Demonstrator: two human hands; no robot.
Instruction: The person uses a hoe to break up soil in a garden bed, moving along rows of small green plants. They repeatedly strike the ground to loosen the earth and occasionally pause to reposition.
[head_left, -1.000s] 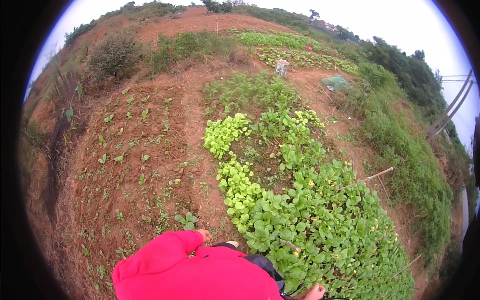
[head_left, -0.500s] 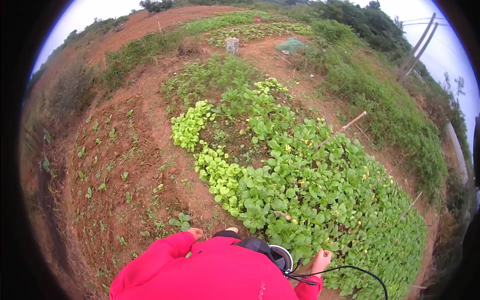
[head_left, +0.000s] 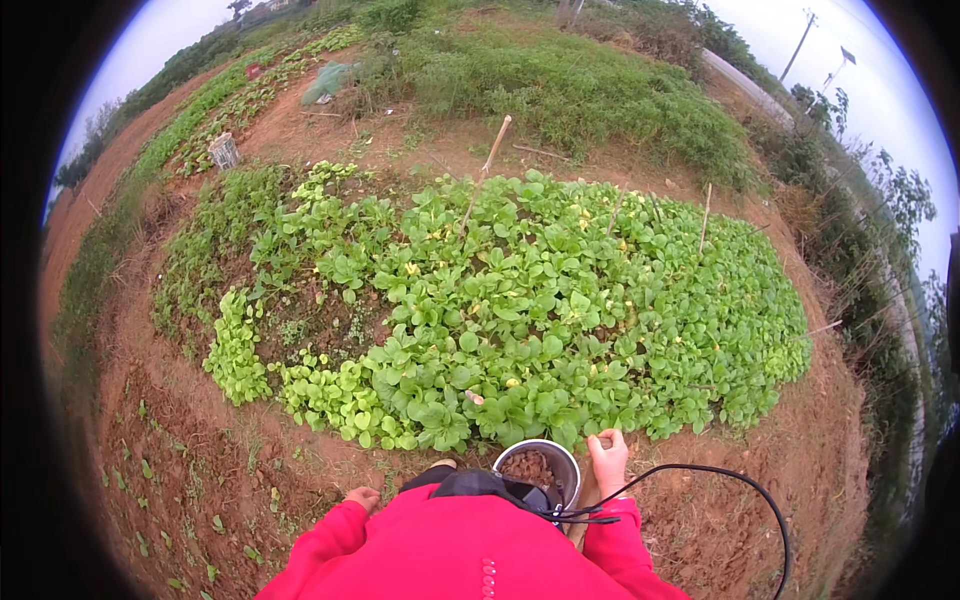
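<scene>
My right hand [head_left: 607, 459] is raised at the near edge of the leafy green plants [head_left: 590, 330], just right of a bucket [head_left: 571, 478]. Its fingers are curled together; what they hold, if anything, is hidden. The bucket has a pale rim and dark inside, with reddish-brown clumps [head_left: 528, 466] in it. It stands close in front of my body, partly covered by something dark. On the left, my left hand [head_left: 365, 497] hangs low over bare soil, fingers curled, with nothing visible in it.
A black cable [head_left: 715, 468] loops past my right arm. Thin sticks [head_left: 492, 150] stand among the plants. Reddish soil with small seedlings [head_left: 217, 523] lies to the left. Farther off are a pale cylindrical container [head_left: 224, 151], a green heap of netting [head_left: 328, 82] and thick weeds [head_left: 590, 100].
My view has swung right, so the leafy bed now lies straight ahead and the bucket's contents show. The right hand stays beside the bucket; the left hand has drawn away from a seedling.
</scene>
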